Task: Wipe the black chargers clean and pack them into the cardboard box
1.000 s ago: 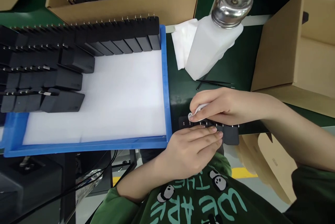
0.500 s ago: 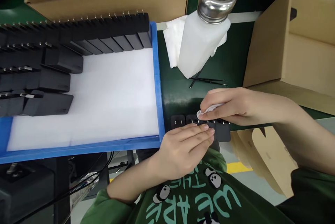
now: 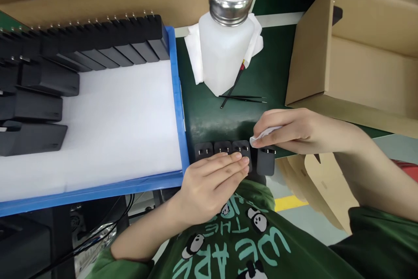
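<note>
Black power adapters with metal prongs stand in a short row at the table's front edge. My left hand lies flat across the row, fingers stretched out and touching the adapter at its right end; the lower parts are hidden. Just past it, another adapter stands apart with a small gap. Above that one is my right hand, pinching a folded white wipe between thumb and fingers. Whether the wipe touches the prongs I cannot tell.
A blue-edged tray on the left holds rows of black adapters. Behind stand a cardboard box of adapters and a white pump bottle on white wipes. Black tweezers lie before the bottle. An open carton is at right.
The rightmost adapter now stands apart from the row. My right hand with the wipe has moved right relative to the row. My left hand stays over the adapters; the whole view has shifted.
</note>
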Demonstrator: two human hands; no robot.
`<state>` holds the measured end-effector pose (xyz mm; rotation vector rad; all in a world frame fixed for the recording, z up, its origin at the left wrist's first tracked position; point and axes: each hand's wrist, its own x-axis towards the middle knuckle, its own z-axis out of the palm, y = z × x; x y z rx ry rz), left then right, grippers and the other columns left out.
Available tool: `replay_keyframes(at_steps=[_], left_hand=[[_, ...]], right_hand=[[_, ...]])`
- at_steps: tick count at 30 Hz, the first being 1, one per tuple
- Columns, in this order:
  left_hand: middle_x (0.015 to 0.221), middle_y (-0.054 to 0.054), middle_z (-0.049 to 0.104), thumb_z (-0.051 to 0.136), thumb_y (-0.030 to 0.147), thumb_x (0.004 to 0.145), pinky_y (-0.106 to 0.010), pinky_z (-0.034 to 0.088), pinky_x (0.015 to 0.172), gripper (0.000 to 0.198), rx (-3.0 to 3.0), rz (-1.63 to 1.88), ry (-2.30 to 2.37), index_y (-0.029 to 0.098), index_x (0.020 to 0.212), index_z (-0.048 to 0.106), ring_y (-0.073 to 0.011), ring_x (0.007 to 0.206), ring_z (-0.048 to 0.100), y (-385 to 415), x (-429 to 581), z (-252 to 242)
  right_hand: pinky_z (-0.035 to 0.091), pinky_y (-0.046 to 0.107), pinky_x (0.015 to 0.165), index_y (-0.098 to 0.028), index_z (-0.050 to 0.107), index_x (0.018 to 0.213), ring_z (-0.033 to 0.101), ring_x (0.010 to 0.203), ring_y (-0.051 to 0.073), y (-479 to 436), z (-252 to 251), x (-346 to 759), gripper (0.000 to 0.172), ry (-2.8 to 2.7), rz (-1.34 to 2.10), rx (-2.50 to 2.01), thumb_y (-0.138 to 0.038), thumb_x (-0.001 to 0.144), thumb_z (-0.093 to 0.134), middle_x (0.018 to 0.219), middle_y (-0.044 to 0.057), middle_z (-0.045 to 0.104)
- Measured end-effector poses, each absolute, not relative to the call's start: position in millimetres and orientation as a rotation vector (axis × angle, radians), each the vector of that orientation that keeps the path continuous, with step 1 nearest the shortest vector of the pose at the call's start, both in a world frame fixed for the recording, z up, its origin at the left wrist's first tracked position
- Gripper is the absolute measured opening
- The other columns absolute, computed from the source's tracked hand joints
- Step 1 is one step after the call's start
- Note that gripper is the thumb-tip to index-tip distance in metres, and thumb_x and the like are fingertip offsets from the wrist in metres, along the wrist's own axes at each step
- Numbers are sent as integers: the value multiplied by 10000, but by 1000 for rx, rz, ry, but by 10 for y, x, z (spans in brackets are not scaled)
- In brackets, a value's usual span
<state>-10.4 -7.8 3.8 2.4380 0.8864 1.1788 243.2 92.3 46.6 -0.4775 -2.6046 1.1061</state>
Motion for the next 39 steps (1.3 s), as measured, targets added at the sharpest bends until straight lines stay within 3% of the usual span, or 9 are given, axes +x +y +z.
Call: replay_keyframes(at_steps=[4, 8, 11, 14, 19, 28, 34, 39], left_hand=[[1073, -54, 780, 753, 77, 821, -283, 594, 1012, 197, 2479, 1144, 838, 92, 1014, 718, -164, 1048, 733, -63, -134, 39], [1100, -65, 772, 760, 135, 833, -333, 594, 1013, 206, 2578, 1014, 864, 88, 1032, 726, -202, 1072, 725, -95, -138, 168], [1153, -83, 754, 656, 162, 912, -376, 567, 1047, 198, 2651, 972, 806, 83, 1078, 729, -239, 1112, 709, -126, -63, 301], [1186, -104, 737, 483, 141, 969, -393, 584, 1012, 283, 2766, 876, 636, 71, 1089, 729, -270, 1131, 700, -121, 92, 366], [1128, -167, 746, 493, 56, 911, -379, 630, 922, 270, 2833, 844, 662, 15, 1035, 730, -299, 1068, 724, -76, 306, 319], [1116, -192, 744, 551, -8, 882, -428, 648, 893, 224, 2762, 888, 813, -17, 1027, 721, -334, 1056, 724, -82, 308, 295], [1128, -154, 749, 655, 21, 865, -366, 633, 958, 193, 2607, 994, 873, 8, 1051, 707, -266, 1085, 721, -86, 302, 191], [1138, -122, 750, 633, 41, 893, -341, 621, 984, 201, 2573, 1002, 873, 25, 1080, 705, -238, 1103, 715, -74, 288, 154]], right_hand=[[558, 268, 787, -283, 676, 1238, 675, 933, 147, 814, 529, 2512, 390, -2446, 953, -578, -77, 954, 505, 1054, 58, 682], [560, 309, 652, -395, 701, 1212, 665, 808, 163, 493, 541, 2581, 510, -2121, 649, -957, -38, 861, 602, 1049, 20, 683], [533, 335, 534, -399, 737, 1144, 636, 711, 174, 160, 391, 2551, 446, -1903, 585, -1211, -88, 837, 649, 1008, 29, 680], [557, 323, 498, -390, 757, 1085, 640, 686, 169, -123, 167, 2461, 333, -1637, 748, -1379, -165, 867, 643, 969, 35, 656], [610, 297, 543, -344, 773, 1042, 631, 639, 131, -278, -34, 2398, 276, -1420, 829, -1387, -165, 869, 653, 969, 30, 642], [594, 282, 683, -315, 730, 1122, 672, 870, 152, 308, 96, 2370, 364, -1831, 797, -986, -89, 919, 528, 1026, 55, 670], [567, 291, 866, -180, 680, 1076, 638, 1035, 128, 638, 162, 2378, 352, -2203, 926, -589, -19, 956, 391, 1084, 95, 644], [558, 287, 871, -168, 666, 1092, 630, 980, 117, 764, 158, 2405, 306, -2292, 940, -457, -23, 957, 433, 1014, 77, 665]])
